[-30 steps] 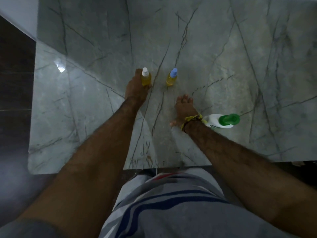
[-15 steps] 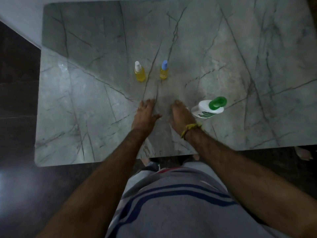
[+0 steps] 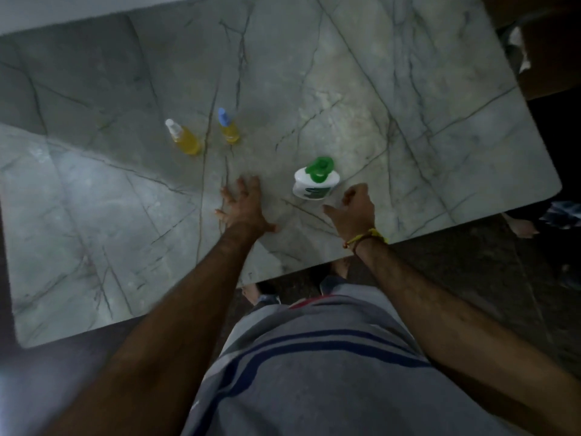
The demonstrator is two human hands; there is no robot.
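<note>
On the grey marble table stand two small bottles of yellow liquid: one with a white cap and one with a blue cap. A white bottle with a green cap stands nearer the front edge. My left hand lies flat on the marble with fingers spread, left of the white bottle. My right hand, a yellow thread on its wrist, hovers just right of that bottle with fingers loosely curled, holding nothing.
The table's front edge runs close to my body, with dark floor below it. A white wall borders the table at the far left. Someone's bare foot shows on the floor past the table's right corner.
My left hand let go of the white-capped bottle and came back to rest flat near the front. My right hand shifted from left of the green-capped bottle to its right side.
</note>
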